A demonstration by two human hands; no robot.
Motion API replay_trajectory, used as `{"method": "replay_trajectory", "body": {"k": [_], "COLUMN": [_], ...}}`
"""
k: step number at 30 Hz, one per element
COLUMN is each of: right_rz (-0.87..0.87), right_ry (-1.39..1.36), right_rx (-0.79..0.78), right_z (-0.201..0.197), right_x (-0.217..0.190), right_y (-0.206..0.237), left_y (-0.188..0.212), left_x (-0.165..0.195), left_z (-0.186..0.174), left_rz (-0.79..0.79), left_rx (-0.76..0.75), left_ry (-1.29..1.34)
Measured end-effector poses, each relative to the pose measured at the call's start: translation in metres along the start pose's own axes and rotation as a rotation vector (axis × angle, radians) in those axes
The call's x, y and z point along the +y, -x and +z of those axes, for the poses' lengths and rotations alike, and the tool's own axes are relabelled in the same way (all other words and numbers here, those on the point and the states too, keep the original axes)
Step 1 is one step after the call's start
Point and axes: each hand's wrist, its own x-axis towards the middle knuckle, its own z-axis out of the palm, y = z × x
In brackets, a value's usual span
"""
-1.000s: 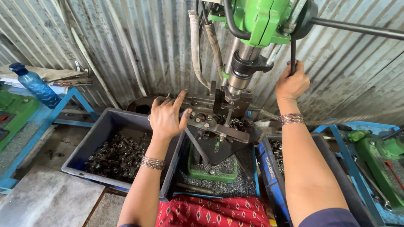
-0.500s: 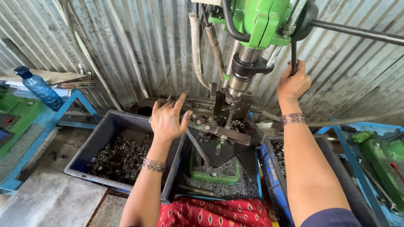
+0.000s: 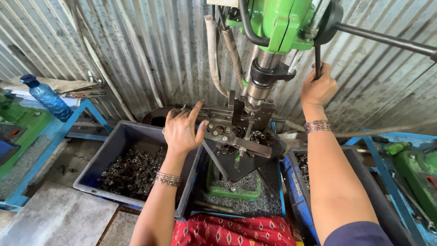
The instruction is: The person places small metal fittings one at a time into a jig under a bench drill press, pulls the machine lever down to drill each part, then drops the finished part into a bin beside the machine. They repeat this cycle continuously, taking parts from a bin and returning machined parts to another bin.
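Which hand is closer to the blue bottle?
The left hand. It rests on the drill table, nearer the blue bottle at far left. The right hand grips the black lever on the machine's other side.

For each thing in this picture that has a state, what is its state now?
Right hand: closed around the black feed lever.
Left hand: open, resting at the metal drill table.
Green drill press: spindle just above the table.
Grey plastic bin: open, holding small metal parts.
Blue plastic bottle: capped, tilted.
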Motion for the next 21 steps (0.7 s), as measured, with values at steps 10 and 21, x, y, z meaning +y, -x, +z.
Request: {"method": "replay_trajectory", "body": {"k": [10, 21], "right_rz": [0.050, 0.107], "right_ry": [-0.086, -0.061], "right_rx": [-0.052, -0.152], "right_z": [0.008, -0.022], "right_x": [-0.015, -0.028], "right_y": [-0.028, -0.020], "left_y": [-0.003, -0.004], "left_x": [0.002, 0.013], "left_z": [-0.002, -0.018], "left_rz": [-0.001, -0.071], "left_rx": [-0.003, -0.088], "left_ry": [-0.011, 0.030]}}
